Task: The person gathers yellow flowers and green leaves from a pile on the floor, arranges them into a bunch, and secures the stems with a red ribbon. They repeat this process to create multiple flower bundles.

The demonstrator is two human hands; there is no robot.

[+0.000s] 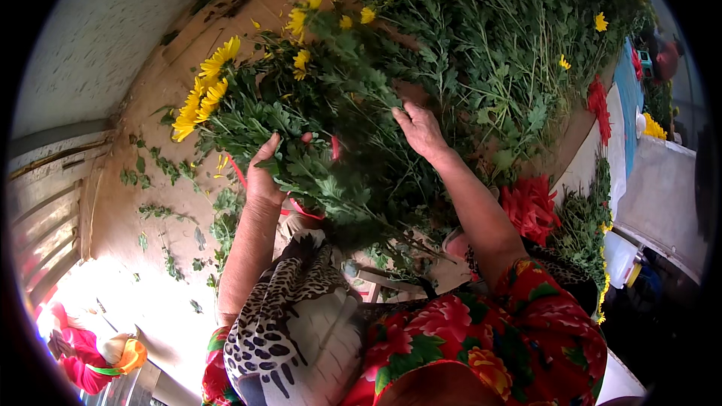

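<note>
My left hand [264, 172] is wrapped around a bunch of yellow chrysanthemums [282, 118], thumb across the leafy stems. Their blooms [206, 90] sit level together at the upper left, and the stems run down to the right over my lap. Between the thumb and fingers of my right hand [420, 129] is a leafy chrysanthemum stem [361, 76], slightly blurred, reaching up and left. A red ribbon [304, 208] shows below the bunch, partly hidden by it. Beyond my right hand lies a large heap of cut chrysanthemums [479, 39].
Red ribbon strips [530, 208] lie by my right forearm. Loose leaves [163, 211] litter the floor at left, near a slatted wooden panel [51, 220]. A person in pink [90, 349] is at the lower left. More flowers [584, 237] line the right side.
</note>
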